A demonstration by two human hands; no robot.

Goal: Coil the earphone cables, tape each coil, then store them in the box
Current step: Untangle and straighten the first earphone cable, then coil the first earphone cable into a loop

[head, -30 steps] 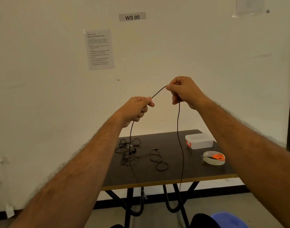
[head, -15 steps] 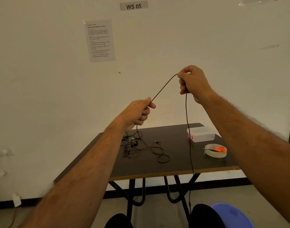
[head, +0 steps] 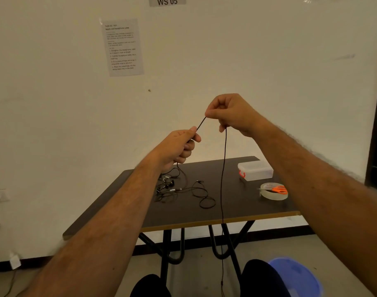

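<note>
Both hands are raised above the dark table (head: 236, 213) with a black earphone cable (head: 223, 179) stretched between them. My left hand (head: 179, 148) pinches the cable between thumb and fingers. My right hand (head: 230, 113), a little higher and to the right, pinches it too. A short taut span joins the hands. From the right hand the cable hangs straight down past the table's front edge. From the left hand it drops to a tangle of earphones (head: 172, 189) on the table. A clear lidded box (head: 255, 170) with an orange clasp stands at the back right.
A roll of clear tape (head: 273, 195) lies near the table's right edge with orange-handled scissors (head: 278, 189) on top. A blue plastic stool (head: 299, 277) stands on the floor at the lower right. My knees show under the table's front edge. The wall is close behind.
My right hand has come down and left toward my left hand, so the span of cable between them is shorter. The view has shifted slightly downward.
</note>
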